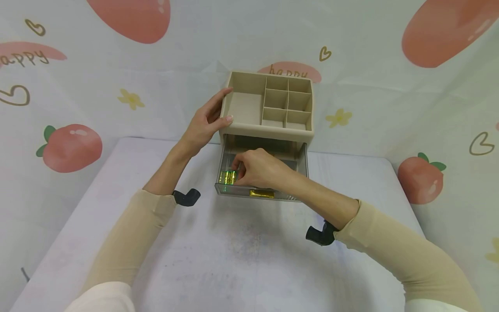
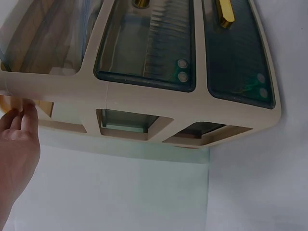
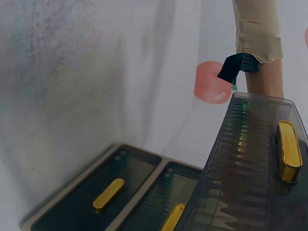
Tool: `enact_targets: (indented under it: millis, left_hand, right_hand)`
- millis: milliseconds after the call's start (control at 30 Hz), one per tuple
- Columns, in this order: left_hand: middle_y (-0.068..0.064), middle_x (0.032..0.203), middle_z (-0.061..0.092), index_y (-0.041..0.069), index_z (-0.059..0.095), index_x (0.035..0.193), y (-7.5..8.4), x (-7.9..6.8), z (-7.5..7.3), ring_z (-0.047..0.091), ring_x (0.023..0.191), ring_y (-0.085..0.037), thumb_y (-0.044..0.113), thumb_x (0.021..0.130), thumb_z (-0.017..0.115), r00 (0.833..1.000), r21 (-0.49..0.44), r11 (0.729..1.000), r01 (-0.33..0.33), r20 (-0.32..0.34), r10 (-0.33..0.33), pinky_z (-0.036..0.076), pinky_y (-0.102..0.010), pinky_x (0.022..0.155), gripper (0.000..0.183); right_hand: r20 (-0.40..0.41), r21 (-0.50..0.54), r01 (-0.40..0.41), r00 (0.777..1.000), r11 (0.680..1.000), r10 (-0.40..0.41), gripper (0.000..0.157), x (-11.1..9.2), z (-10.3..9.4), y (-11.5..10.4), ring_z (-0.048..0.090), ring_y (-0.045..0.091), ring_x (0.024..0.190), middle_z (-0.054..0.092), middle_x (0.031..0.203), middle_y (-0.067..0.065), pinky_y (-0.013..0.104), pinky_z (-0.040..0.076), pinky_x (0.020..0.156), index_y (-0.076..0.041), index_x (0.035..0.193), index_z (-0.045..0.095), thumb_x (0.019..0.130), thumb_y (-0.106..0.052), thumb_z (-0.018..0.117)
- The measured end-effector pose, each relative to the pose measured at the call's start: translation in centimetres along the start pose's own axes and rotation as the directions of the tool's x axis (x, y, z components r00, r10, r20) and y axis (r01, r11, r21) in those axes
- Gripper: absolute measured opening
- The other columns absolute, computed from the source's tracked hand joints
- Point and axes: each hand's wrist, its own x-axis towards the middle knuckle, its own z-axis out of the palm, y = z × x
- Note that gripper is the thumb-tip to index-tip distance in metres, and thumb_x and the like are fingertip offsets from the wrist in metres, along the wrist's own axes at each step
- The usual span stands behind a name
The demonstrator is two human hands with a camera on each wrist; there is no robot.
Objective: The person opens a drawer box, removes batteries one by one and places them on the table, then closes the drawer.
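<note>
Site: indoors; I judge it a staged tabletop corner for recording. Evidence: printed sheeting [image 1: 187, 39], creased in places, rises behind my pale table [image 1: 249, 264] and along both its sides, patterned with large red fruits [image 1: 72, 148], yellow flowers [image 1: 131, 99], outlined hearts [image 1: 325, 53] and "happy" lettering [image 1: 288, 71]. On the table I note a beige desk organiser [image 1: 269, 130] with drawers, an article of home or office. A black fitting [image 1: 188, 197] sits by each of my cuffs [image 1: 160, 201] — worn gear, consistent with recording. Home or office beyond the sheeting — I cannot tell.
</note>
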Motion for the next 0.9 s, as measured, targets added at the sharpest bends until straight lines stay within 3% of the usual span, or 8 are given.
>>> enact_targets:
  millis: [433,900]
  left_hand:
    - [-0.01,0.161,0.028,0.014,0.033,0.156,-0.19,-0.01,-0.04,0.034,0.144,-0.025,0.004,0.097,0.058,1.0,-0.001,1.0,0.006,0.003,-0.006,0.035,-0.038,0.112,0.065]
    - [-0.009,0.16,0.029,0.015,0.033,0.156,-0.15,0.04,0.01,0.035,0.143,-0.025,0.003,0.097,0.058,1.0,-0.016,1.0,0.0,0.002,0.0,0.037,-0.034,0.109,0.065]
  right_hand:
    - [-0.065,0.017,0.02,0.998,1.0,-0.019,0.036,-0.26,0.04,0.01,0.065,0.006,0.075,0.07,0.078,-0.008,0.025,0.053,0.075,-0.005,0.111,0.071,0.081,-0.022,0.082]
    - [-0.059,-0.022,0.043,0.997,0.999,-0.044,0.038,-0.1,0.17,0.05,0.064,0.009,0.079,0.069,0.085,-0.002,0.023,0.052,0.076,-0.003,0.112,0.069,0.08,-0.017,0.084]
